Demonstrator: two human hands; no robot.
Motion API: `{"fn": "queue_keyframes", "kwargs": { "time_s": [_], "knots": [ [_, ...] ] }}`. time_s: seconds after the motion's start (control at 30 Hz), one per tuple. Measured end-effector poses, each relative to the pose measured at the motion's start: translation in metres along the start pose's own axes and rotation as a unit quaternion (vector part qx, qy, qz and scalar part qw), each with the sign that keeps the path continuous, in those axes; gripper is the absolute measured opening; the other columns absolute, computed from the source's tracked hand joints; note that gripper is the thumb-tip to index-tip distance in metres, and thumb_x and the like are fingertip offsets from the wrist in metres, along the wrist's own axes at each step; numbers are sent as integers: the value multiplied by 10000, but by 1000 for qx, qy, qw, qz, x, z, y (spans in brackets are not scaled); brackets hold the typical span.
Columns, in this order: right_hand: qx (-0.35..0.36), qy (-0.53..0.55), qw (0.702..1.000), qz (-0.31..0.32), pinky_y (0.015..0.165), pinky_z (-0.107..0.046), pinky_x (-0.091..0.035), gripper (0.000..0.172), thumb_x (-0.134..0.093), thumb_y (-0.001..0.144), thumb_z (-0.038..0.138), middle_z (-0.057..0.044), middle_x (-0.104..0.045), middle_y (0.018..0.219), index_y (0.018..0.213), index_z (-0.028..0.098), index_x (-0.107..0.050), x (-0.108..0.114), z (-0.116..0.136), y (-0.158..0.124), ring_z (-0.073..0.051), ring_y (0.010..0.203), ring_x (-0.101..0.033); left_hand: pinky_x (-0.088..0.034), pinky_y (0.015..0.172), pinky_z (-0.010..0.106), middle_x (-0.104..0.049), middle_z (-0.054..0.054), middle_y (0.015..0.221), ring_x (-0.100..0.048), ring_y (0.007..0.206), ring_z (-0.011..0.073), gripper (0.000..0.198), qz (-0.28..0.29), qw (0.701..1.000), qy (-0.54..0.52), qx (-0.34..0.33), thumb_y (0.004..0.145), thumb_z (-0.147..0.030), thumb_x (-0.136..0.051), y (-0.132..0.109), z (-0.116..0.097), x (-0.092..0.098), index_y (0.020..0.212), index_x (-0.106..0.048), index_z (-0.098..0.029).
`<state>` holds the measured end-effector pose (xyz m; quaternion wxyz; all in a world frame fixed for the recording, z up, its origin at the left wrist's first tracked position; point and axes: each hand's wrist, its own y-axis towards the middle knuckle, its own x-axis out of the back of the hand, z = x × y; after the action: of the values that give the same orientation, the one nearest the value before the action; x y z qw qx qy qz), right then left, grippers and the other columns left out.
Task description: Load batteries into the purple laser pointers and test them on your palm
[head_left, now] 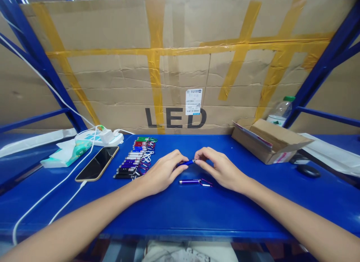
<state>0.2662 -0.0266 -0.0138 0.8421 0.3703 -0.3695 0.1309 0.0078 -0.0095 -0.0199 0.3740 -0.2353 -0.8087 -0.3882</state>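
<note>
Both hands meet on one small blue torch.
Left hand [163, 173] and right hand [221, 168] pinch the blue torch [187, 163] at either end; a purple torch [194, 182] lies just below them.

Warehouse packing bench [180, 213], blue racking [42, 67]

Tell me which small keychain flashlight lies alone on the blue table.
The purple keychain flashlight below the hands; the rest sit in the row at left.

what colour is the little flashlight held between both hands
Blue: the flashlight pinched between the left hand and right hand, head view.
</note>
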Motion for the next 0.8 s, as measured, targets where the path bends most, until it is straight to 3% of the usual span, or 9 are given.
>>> {"fn": "queue_keyframes", "kwargs": {
  "time_s": [0.2,0.5,0.67,0.8],
  "knots": [
    [37,-32,999,6,822,-339,-510,134,-528,1128,302,-50,-706,991,1041,245,-613,1,1,-2,-208,900,-625,-518,956,384,-708,78,1132,-651,1044,244,241,9,999,35,6,1128,-379,-505,0,-3,2,1206,-655,-208],
    [41,-7,999,-5,801,-330,-492,133,-570,1114,321,-34,-700,942,1039,241,-644,-2,2,-4,-201,866,-619,-534,911,331,-762,47,1071,-718,977,219,189,-12,1000,-4,28,1106,-368,-572,1,-5,2,1121,-674,-210],
    [-37,76,996,12,772,-319,-494,188,-618,1079,368,-20,-714,904,973,225,-676,-5,4,-2,-188,831,-637,-521,880,309,-742,52,1058,-700,984,210,166,-18,1000,0,-10,1100,-348,-592,0,-2,2,1095,-656,-195],
    [-145,193,969,45,714,-307,-485,263,-684,1013,451,-23,-733,858,949,197,-700,-8,5,1,-183,781,-628,-522,832,302,-702,60,1001,-665,925,203,204,-24,996,56,-62,1121,-359,-540,-1,4,2,1070,-629,-183]
  ]
}}
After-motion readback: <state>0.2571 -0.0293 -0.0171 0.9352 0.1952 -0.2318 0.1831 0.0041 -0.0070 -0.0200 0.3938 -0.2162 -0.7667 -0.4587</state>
